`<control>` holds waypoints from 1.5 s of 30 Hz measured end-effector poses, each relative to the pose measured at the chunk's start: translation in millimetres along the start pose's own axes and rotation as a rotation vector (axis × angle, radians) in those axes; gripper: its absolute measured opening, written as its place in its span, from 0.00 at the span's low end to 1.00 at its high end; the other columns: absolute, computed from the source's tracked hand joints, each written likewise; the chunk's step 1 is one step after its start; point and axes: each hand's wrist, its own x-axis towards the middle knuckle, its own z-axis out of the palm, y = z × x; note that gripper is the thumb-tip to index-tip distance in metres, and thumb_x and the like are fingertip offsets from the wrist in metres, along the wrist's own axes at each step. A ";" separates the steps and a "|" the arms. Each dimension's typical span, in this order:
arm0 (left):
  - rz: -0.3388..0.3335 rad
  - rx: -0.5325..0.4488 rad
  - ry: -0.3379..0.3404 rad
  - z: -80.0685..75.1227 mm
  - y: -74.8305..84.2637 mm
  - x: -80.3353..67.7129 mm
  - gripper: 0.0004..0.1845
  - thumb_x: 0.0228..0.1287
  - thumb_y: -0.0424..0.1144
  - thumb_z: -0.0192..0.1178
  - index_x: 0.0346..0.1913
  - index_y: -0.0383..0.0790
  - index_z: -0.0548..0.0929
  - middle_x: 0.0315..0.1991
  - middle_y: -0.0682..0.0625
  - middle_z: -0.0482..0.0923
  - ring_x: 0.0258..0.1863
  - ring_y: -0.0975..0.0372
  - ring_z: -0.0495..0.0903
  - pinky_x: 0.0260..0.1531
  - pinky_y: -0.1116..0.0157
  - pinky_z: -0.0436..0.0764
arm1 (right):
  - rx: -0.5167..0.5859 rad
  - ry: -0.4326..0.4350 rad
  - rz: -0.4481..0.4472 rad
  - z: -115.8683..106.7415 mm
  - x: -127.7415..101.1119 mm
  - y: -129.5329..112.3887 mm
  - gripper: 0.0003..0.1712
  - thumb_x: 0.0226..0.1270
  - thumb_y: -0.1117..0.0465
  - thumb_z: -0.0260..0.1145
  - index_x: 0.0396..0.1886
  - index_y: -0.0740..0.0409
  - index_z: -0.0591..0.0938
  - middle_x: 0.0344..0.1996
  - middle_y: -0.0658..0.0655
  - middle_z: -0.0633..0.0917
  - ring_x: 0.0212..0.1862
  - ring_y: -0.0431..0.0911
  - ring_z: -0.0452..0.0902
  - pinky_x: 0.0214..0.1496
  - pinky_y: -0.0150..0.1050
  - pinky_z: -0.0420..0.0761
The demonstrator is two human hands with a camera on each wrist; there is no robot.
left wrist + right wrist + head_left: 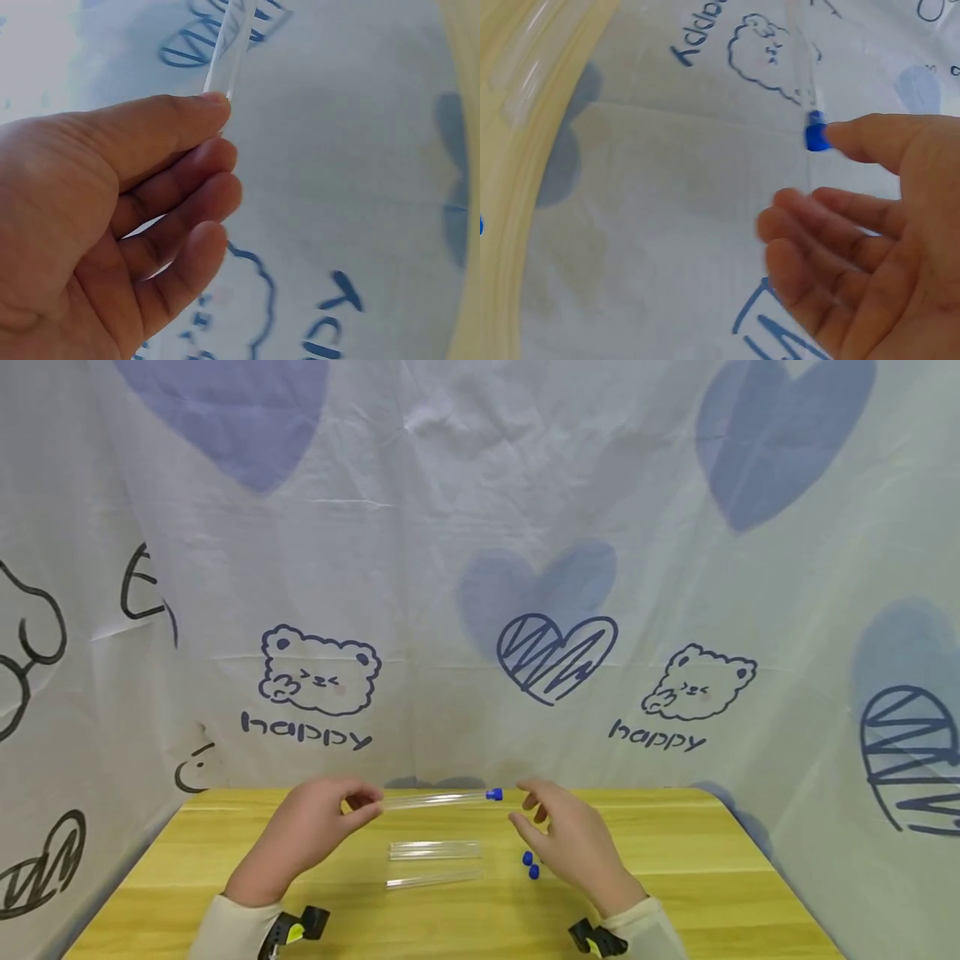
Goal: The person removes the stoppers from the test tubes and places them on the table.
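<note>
Between thumb and fingers, my left hand (318, 822) pinches a clear test tube (438, 801) by its left end. The tube is held nearly level above the table, and a blue cap (494, 794) sits on its right end. In the left wrist view the tube (229, 56) rises from the fingertips. My right hand (573, 839) is just right of the cap, fingers loosely bent and holding nothing. A gap shows between them in the head view, though the thumb (870, 139) overlaps the cap's edge (815, 137) in the right wrist view.
More clear tubes (435, 850) lie on the wooden table (345, 918), with another tube (435, 879) nearer the front. Two loose blue caps (533, 872) are beside the right hand. A printed cloth (435, 718) hangs behind the table and along its sides.
</note>
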 end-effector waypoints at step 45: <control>0.139 0.170 0.116 -5.9 37.2 -12.3 0.05 0.61 0.43 0.76 0.37 0.53 0.90 0.32 0.66 0.83 0.30 0.72 0.80 0.30 0.69 0.79 | 0.139 0.198 -0.337 -4.0 -4.0 -6.9 0.08 0.68 0.60 0.75 0.45 0.49 0.87 0.36 0.41 0.84 0.32 0.31 0.76 0.32 0.30 0.83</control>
